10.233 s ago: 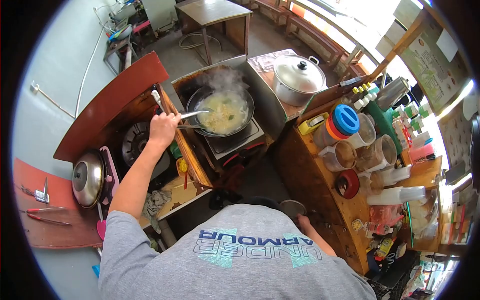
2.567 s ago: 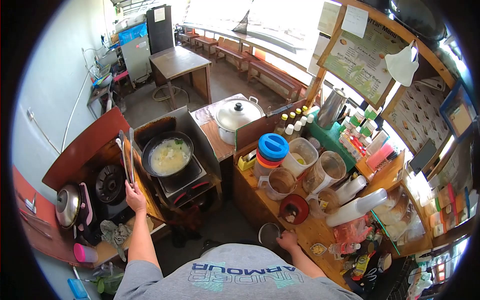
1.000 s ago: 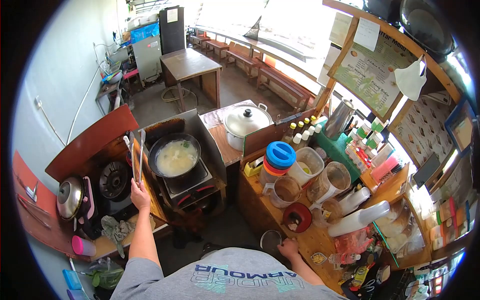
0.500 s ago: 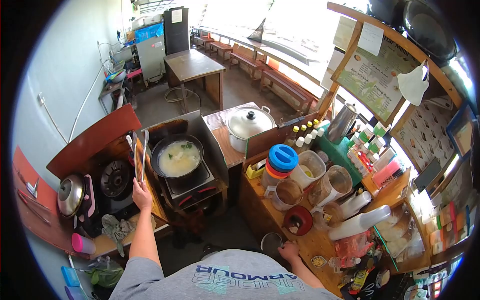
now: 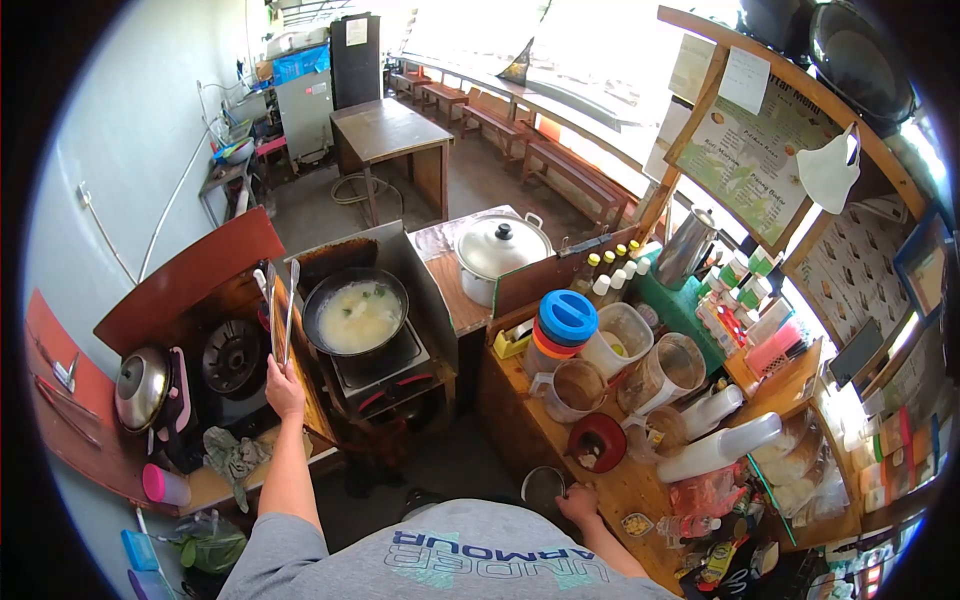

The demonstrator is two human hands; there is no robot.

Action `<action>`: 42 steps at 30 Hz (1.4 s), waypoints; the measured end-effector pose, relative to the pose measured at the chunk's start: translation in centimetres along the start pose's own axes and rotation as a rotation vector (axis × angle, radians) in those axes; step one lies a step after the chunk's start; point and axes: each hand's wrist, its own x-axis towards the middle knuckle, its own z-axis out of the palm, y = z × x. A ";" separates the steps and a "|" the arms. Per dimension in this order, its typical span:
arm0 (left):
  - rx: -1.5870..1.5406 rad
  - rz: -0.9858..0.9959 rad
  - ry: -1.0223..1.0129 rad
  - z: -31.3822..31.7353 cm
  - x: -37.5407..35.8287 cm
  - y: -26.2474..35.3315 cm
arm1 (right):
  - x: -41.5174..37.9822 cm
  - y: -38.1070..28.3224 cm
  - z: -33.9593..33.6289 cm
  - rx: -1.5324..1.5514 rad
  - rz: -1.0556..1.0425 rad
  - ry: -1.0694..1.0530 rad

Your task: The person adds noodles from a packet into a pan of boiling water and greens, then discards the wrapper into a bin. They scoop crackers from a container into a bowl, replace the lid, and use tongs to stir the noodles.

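My left hand [image 5: 286, 389] is closed around a pair of long metal tongs [image 5: 289, 325], whose tips point up and stand apart. They are held left of a black wok [image 5: 404, 318] that sits on a gas stove [image 5: 375, 366]. In the wok is a pale, cloudy liquid [image 5: 358, 320] with whitish food and a few green leaves. At the counter's edge my right hand [image 5: 577, 505] is closed at the rim of a round, thin-rimmed strainer [image 5: 541, 487]. Its fingers are partly hidden.
A lidded pot [image 5: 502, 250] stands beyond the stove. On the right counter [image 5: 535, 430] are a blue-lidded container [image 5: 567, 316], plastic jugs [image 5: 574, 388], a red bowl [image 5: 598, 443] and several bottles. Left stands another burner [image 5: 233, 357] with a cloth [image 5: 236, 460] near it.
The green leaves in the wok have shifted and show less clearly. Both hands stay nearly still; the view has moved very slightly.
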 end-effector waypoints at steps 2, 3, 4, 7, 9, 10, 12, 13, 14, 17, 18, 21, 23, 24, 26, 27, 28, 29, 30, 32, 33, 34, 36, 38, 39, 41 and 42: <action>0.007 0.000 -0.001 0.0 0.0 0.0 | 0.0 0.1 0.4 -0.013 -0.016 0.041; 0.000 -0.003 -0.004 0.0 0.0 0.1 | 0.0 0.1 0.3 -0.013 -0.016 0.041; -0.006 -0.006 -0.007 -0.1 0.0 0.1 | 0.1 0.1 0.1 0.002 0.012 -0.026; -0.005 -0.007 0.001 -0.2 -0.1 0.3 | 0.1 -0.1 -0.5 0.021 0.038 -0.095; 0.001 -0.003 0.001 -0.2 0.0 0.3 | 0.1 -0.2 -0.6 0.024 0.038 -0.096; 0.007 0.000 0.002 -0.2 0.0 0.3 | 0.0 -0.2 -0.5 0.037 0.037 -0.086; 0.003 0.002 0.003 -0.1 0.0 0.2 | -0.1 -0.3 -0.6 0.050 0.037 -0.077; -0.001 0.002 0.005 -0.1 -0.1 0.2 | -0.1 -0.4 -0.8 0.050 0.039 -0.063; 0.000 0.002 0.005 -0.1 -0.1 0.2 | -0.1 -0.5 -1.0 0.051 0.042 -0.050; 0.014 0.011 0.011 -0.2 -0.1 0.2 | 0.1 -0.4 -1.1 0.038 0.015 -0.090; 0.011 0.010 0.008 -0.1 -0.1 0.2 | 0.1 -0.1 -0.7 0.039 0.016 -0.091; 0.001 0.003 0.003 -0.2 -0.1 0.3 | 0.1 0.1 -0.2 0.047 0.010 -0.089; -0.006 -0.002 0.001 -0.3 -0.1 0.5 | 0.0 -0.2 -0.7 0.050 0.031 -0.077; 0.001 -0.007 -0.001 -0.3 -0.1 0.5 | 0.0 -0.3 -0.8 0.050 0.031 -0.077; 0.009 -0.011 -0.004 -0.4 -0.1 0.7 | -0.1 -0.3 -1.0 0.016 0.016 -0.067; 0.006 -0.011 -0.003 -0.4 -0.1 0.6 | -0.1 -0.4 -1.0 0.017 0.015 -0.068; 0.004 -0.010 -0.002 -0.3 -0.1 0.5 | 0.0 -0.4 -1.0 0.016 0.025 -0.079; 0.005 -0.010 -0.002 -0.3 0.0 0.5 | 0.0 -0.4 -1.0 0.015 0.034 -0.090; -0.001 -0.002 0.004 -0.2 0.0 0.4 | 0.0 -0.6 -1.2 0.015 0.032 -0.090; -0.005 0.005 0.011 0.0 -0.1 0.2 | 0.0 -0.8 -1.7 -0.016 0.032 -0.100; 0.000 0.004 0.011 0.0 -0.1 0.2 | -0.1 -1.0 -1.9 -0.017 0.030 -0.101; 0.005 0.004 0.010 0.1 -0.1 0.1 | -0.1 -1.1 -2.1 -0.025 0.031 -0.103; 0.003 0.011 0.018 0.1 -0.1 0.0 | -0.1 -1.2 -2.1 -0.033 0.030 -0.105; -0.001 0.019 0.025 0.1 -0.1 -0.1 | -0.1 -1.1 -1.8 -0.033 0.031 -0.071; 0.005 0.012 0.017 0.1 -0.1 0.0 | -0.2 -1.2 -2.0 -0.033 0.031 -0.070; 0.009 0.007 0.009 0.1 0.0 0.0 | -0.3 -1.4 -2.3 0.021 0.052 -0.079; 0.007 0.021 0.021 0.3 0.0 -0.2 | -0.2 -1.3 -2.2 0.020 0.054 -0.078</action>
